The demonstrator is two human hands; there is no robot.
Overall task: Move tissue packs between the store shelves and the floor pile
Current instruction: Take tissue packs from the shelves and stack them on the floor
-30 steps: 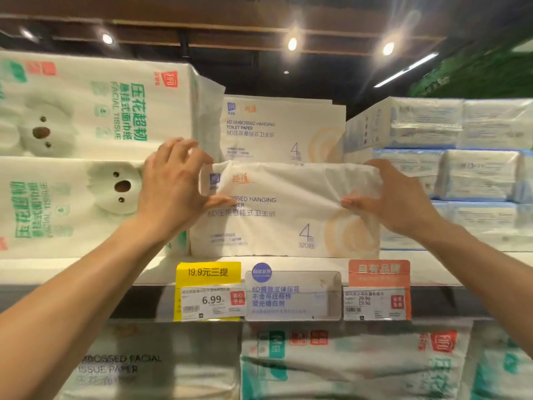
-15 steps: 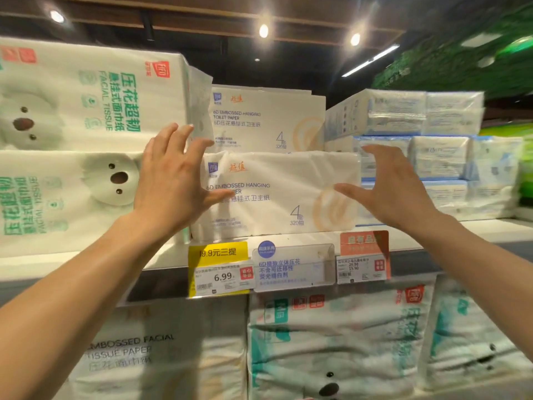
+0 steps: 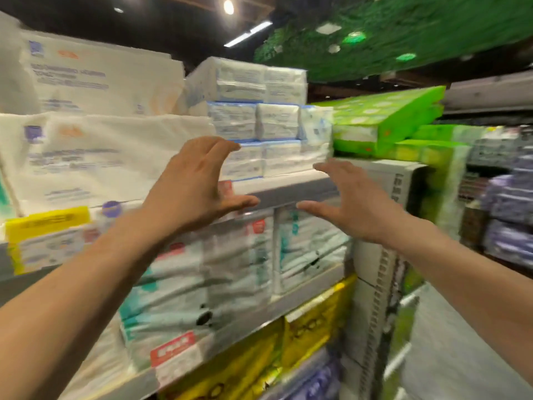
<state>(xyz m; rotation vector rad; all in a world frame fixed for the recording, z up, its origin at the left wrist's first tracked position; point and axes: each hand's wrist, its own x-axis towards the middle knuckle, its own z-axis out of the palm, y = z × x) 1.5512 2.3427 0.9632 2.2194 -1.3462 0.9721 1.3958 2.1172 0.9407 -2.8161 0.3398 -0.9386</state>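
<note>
The white hanging-tissue pack [image 3: 95,160] with purple and orange print lies on the upper shelf [image 3: 288,184] at the left, under a second pack of the same kind [image 3: 101,82]. My left hand [image 3: 196,186] hovers in front of the shelf edge, fingers spread, holding nothing and just right of that pack. My right hand [image 3: 354,197] is also open and empty, a little to the right, in front of the shelf end. Small blue-edged tissue packs [image 3: 259,119] are stacked behind both hands. The view is blurred.
Green-and-white koala packs [image 3: 230,269] fill the shelf below, with yellow packs [image 3: 302,336] lower down. Bright green packs [image 3: 389,119] lie on white cartons [image 3: 383,226] at the shelf end. Purple packs [image 3: 507,215] stand at far right. Yellow price tags [image 3: 46,226] hang on the shelf edge.
Both hands let go of the white pack and pulled back from it. The view swung to the right, so the pack now sits at the left and the shelf end shows.
</note>
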